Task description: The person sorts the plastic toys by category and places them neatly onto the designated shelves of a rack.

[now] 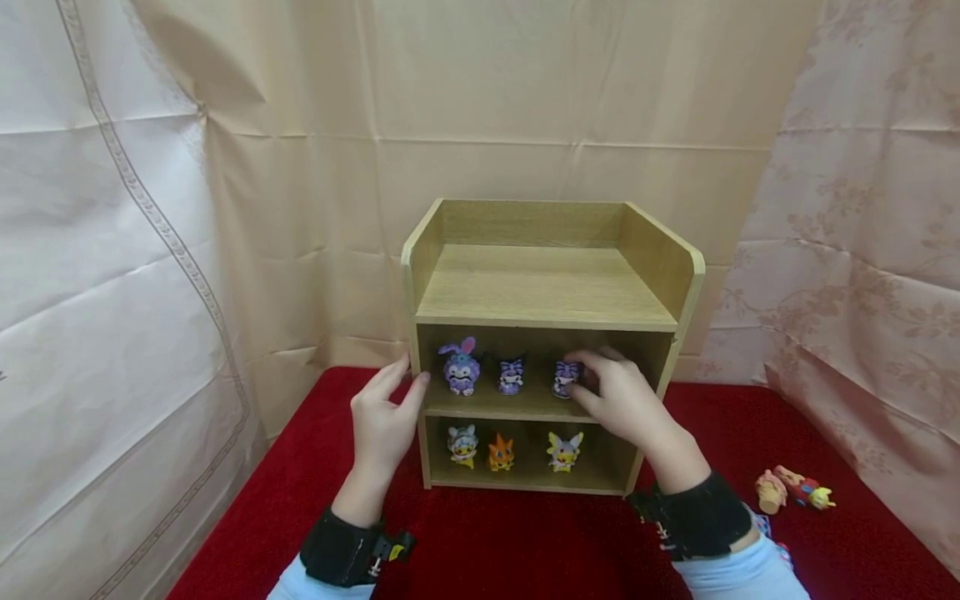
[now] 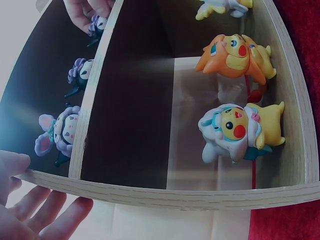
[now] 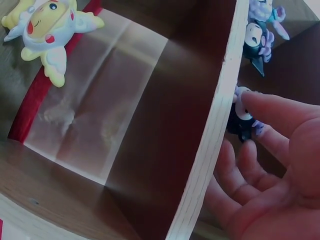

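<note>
A small wooden shelf unit (image 1: 546, 322) holds several toy figurines. On its middle shelf, at the right, my right hand (image 1: 617, 395) pinches a small purple-and-black figurine (image 1: 565, 379) between thumb and finger; the right wrist view shows the thumb against the figurine's (image 3: 243, 111) front. A similar figurine (image 1: 512, 377) and a purple rabbit-eared one (image 1: 461, 367) stand to its left. My left hand (image 1: 385, 415) rests at the unit's left side panel, fingers loosely extended along its outer face, thumb by the front edge.
Three figurines stand on the lower shelf: one in a white-and-blue hood (image 1: 462, 446), an orange one (image 1: 501, 452) and a white-and-yellow one (image 1: 564, 452). More toys (image 1: 804, 488) lie on the red cloth (image 1: 510, 542) at the right. Curtains (image 1: 300, 250) hang behind.
</note>
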Tool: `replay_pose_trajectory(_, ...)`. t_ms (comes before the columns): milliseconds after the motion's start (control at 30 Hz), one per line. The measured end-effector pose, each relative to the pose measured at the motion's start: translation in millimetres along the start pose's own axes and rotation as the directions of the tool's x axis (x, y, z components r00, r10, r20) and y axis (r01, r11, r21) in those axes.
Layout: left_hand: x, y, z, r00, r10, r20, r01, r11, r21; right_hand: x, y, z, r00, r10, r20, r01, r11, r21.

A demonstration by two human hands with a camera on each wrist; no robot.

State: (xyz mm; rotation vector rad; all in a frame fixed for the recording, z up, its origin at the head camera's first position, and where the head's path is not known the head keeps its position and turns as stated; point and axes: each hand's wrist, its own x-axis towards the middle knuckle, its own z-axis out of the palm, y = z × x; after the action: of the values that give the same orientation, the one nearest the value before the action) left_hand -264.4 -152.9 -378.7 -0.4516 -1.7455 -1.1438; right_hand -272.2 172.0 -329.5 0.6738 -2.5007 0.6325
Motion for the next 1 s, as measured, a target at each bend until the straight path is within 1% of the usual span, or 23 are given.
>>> replay_pose_trajectory(100,0.0,0.1,-0.5,1.000,0.001,-0.001,-0.001,1.000,0.004,0.6,-1.6,2.0,1.000,0.005,-0.023,-0.005,1.000,-0.013)
replay_pose_trajectory(200,-0.1,-0.1,-0.2,1.000,0.001,0.001,-0.001,1.000,0.005,0.7,-3.0,4.6,0.999,0.027,-0.036,-0.028,1.000,-0.011)
replay_pose_trajectory(467,0.2,0.4,0.0,1.000,0.006,-0.001,-0.006,1.000,0.009,-0.1,-8.6,11.4,0.990,0.123,-0.073,-0.124,0.992,-0.015)
replay_pose_trajectory(567,0.0,0.4,0.1,1.000,0.003,0.001,-0.003,1.000,0.008,0.2,-9.5,14.4,0.986,0.143,-0.085,-0.145,0.989,-0.021)
replay_pose_trajectory(733,-0.7,0.1,-0.5,1.000,0.000,0.002,0.000,1.000,0.013,1.1,-9.5,17.5,0.987,0.139,-0.082,-0.142,0.989,-0.040)
replay_pose_trajectory(1000,-0.2,-0.1,0.0,1.000,0.006,-0.002,-0.006,1.000,0.009,2.3,-8.7,14.5,0.988,0.125,-0.090,-0.129,0.991,-0.046)
